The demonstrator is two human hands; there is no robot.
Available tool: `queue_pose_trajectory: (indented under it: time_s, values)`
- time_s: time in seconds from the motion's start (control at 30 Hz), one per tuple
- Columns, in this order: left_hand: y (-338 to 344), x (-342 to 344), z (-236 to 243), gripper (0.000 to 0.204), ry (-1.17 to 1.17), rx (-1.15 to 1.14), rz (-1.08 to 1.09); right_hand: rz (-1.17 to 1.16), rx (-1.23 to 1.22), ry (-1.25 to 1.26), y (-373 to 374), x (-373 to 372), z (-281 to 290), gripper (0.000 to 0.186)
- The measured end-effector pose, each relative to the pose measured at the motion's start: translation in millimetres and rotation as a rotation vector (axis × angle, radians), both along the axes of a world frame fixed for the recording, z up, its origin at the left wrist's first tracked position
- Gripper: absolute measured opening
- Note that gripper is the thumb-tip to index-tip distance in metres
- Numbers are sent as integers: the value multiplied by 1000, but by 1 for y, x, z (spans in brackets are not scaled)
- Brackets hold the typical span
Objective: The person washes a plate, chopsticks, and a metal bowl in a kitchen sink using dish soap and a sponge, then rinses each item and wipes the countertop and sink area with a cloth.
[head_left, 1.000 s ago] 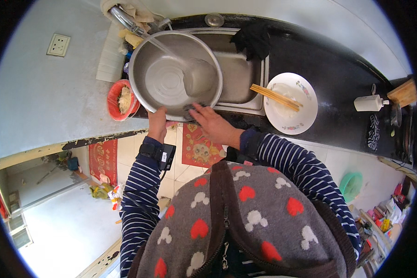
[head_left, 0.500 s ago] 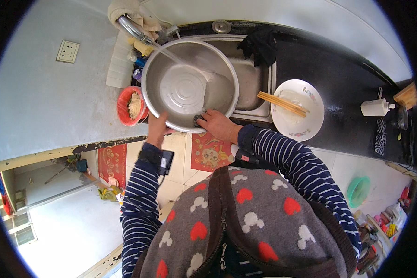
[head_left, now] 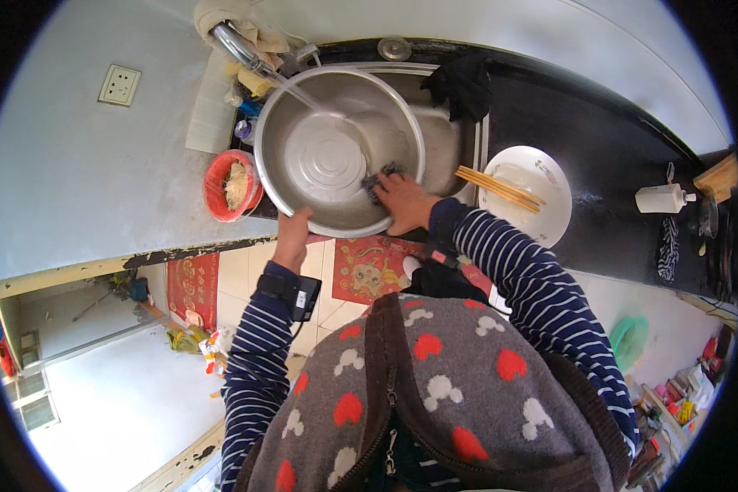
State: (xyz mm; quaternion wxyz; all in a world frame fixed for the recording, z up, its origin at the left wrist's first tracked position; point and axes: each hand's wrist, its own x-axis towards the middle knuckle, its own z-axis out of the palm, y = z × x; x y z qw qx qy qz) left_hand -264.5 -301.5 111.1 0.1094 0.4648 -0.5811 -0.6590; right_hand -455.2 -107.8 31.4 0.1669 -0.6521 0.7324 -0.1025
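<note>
A large metal basin [head_left: 291, 193] rests over the sink [head_left: 461, 193], tilted slightly, with some water inside. Its near left rim is gripped by my left hand [head_left: 292, 239], the thumb on top and the other fingers hidden below. My right hand [head_left: 406, 202] presses a dark scouring pad, which looks like steel wool [head_left: 377, 182], against the basin's inner right wall. From the faucet [head_left: 236, 46] a stream of water [head_left: 302, 97] runs into the basin.
Right of the sink, a white flowered bowl [head_left: 553, 201] carries wooden chopsticks [head_left: 500, 187] across its rim. A black cloth [head_left: 459, 86] hangs over the sink's far edge. Left of the basin stands a red-lined waste bucket [head_left: 215, 187]. A white bottle [head_left: 662, 198] lies on the black counter [head_left: 603, 156].
My right hand and the scouring pad have moved from the near rim up and right along the basin's inner wall. My left hand has shifted slightly along the rim.
</note>
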Motion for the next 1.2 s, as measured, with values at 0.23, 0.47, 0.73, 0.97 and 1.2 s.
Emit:
queue_pose_trajectory:
  time_s: [0.23,0.47,0.73,0.97,1.2]
  values:
    - [-14,-10,-4,59,25,-14,-51,28,-5,-326,-16,55,34,105]
    - [-18,-10,23,59,-50,-54,-63,-112,-173,384,32,23,6,57]
    - [9,-6,2,53,-25,-96,0,48,-427,8,6,46,10,24]
    - [45,0,-36,22,103,511,68,-31,-528,-123,0,63,24,43]
    - [19,-4,-3,27,-23,291,73,-3,50,65,8,31,40,35]
